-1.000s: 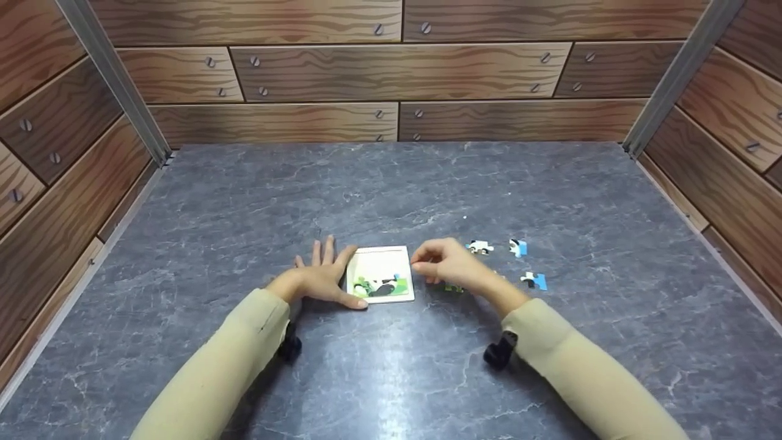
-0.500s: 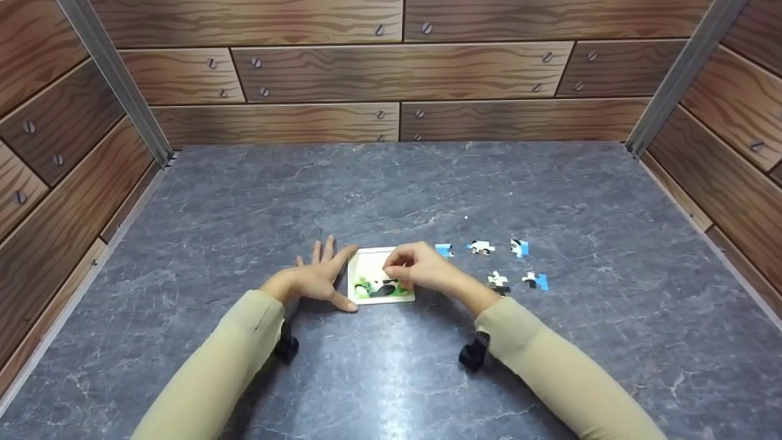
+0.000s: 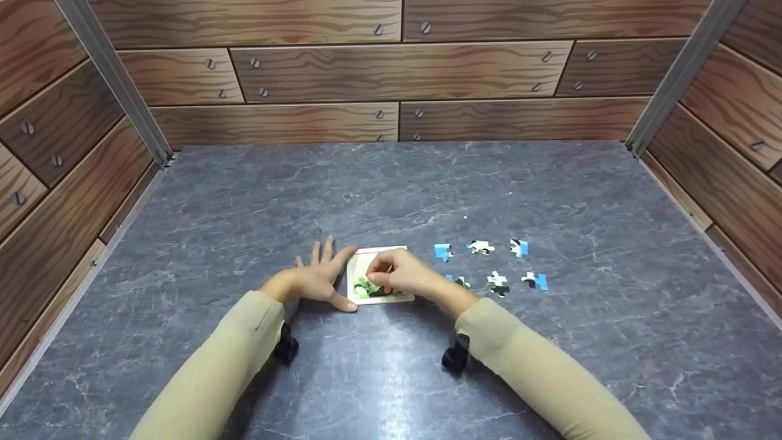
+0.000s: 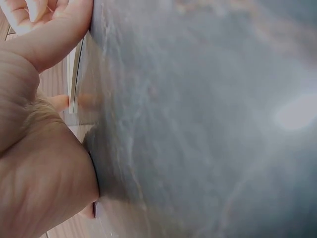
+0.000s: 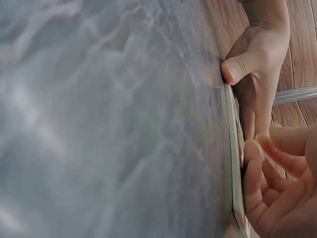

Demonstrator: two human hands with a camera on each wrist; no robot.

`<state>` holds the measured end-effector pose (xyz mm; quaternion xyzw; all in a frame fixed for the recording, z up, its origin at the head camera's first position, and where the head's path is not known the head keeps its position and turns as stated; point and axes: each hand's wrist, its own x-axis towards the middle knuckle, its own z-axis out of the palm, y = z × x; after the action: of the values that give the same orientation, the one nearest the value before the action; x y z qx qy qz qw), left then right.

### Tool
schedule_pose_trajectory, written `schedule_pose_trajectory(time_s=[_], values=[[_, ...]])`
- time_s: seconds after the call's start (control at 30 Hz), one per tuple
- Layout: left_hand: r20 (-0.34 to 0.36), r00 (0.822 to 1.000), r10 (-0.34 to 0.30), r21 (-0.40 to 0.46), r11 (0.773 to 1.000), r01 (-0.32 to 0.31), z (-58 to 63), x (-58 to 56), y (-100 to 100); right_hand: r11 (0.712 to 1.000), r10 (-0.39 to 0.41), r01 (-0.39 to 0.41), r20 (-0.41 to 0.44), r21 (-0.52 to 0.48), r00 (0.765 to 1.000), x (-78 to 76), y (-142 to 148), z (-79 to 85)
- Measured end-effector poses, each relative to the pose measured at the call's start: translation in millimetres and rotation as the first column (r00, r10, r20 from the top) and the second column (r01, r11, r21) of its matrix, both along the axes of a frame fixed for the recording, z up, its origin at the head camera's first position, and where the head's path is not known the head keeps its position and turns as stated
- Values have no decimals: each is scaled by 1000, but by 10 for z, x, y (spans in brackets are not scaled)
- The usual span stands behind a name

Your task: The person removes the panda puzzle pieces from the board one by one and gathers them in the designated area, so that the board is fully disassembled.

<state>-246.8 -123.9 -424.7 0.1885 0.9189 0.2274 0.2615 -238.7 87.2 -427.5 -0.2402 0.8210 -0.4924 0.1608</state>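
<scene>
A small square puzzle tray (image 3: 380, 301) with a pale rim lies on the table. Green, white and black puzzle pieces (image 3: 363, 289) fill part of its near side. My left hand (image 3: 314, 281) spreads flat along the tray's left side, with thumb and index finger at its corners. Over the tray, my right hand (image 3: 397, 272) has curled fingers, thumb and index tips together close above the pieces. The right wrist view shows these fingertips (image 5: 252, 148) right at the tray's surface; I cannot tell whether a piece is between them. The right hand hides much of the tray.
Several loose puzzle pieces lie right of the tray, among them a blue one (image 3: 443, 251), a white one (image 3: 481, 247) and a white-and-black one (image 3: 498, 283). Wood-patterned walls (image 3: 391, 70) enclose the dark marbled table (image 3: 391, 189) at the back and sides.
My right hand has moved left from beside the tray's right edge to over its middle, uncovering loose pieces on the right. The left hand has stayed nearly still, its thumb shifting slightly left.
</scene>
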Motion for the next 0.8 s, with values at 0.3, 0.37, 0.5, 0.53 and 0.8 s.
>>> schedule_pose_trajectory(time_s=[0.3, 0.37, 0.5, 0.53, 0.8], values=[[17, 1000, 2, 8, 1000, -2, -9, -4, 5, 997, -13, 15, -25, 81, 1000, -6, -76, -34], [20, 1000, 0, 9, 1000, 0, -5, -4, 8, 993, -14, 19, -48, 113, 999, -11, -90, -37], [18, 1000, -9, 8, 1000, 8, -2, -6, 11, 986, -12, 26, -88, 167, 996, -11, -116, -29], [18, 1000, -11, 6, 1000, 11, 0, -7, 11, 985, -11, 25, -87, 172, 996, -10, -121, -23], [14, 1000, -4, 11, 1000, 4, 0, 0, 15, 983, 5, -8, 18, 183, 1000, -5, -159, 42]])
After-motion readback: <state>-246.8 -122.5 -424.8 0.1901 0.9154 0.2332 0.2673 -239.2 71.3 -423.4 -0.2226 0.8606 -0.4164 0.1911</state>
